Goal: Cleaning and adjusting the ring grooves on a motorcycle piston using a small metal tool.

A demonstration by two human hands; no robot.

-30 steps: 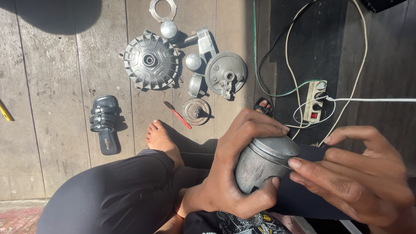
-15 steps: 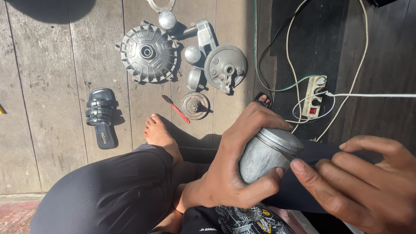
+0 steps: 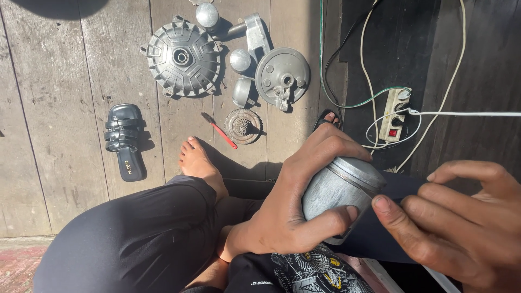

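My left hand [image 3: 293,201] wraps around a grey metal piston [image 3: 339,190], thumb across its lower side, its grooved crown pointing up and right. My right hand [image 3: 461,222] hovers just right of the piston with fingers spread and slightly curled; the nearest fingertip is close to the piston's skirt, and I cannot tell whether it touches. I sit on a wooden floor with my bare foot [image 3: 198,163] and black-trousered knee [image 3: 141,233] below the hands.
Engine parts lie on the planks ahead: a finned round cover [image 3: 182,57], a round plate with a lever [image 3: 282,73], small domed caps [image 3: 240,59], a small gear [image 3: 243,126], a red-handled tool [image 3: 220,131]. A black sandal [image 3: 125,140] lies left. A power strip [image 3: 395,115] with cables lies right.
My right hand has pulled back to the right, off the piston's crown, leaving more of the piston exposed. The view has shifted slightly downward.
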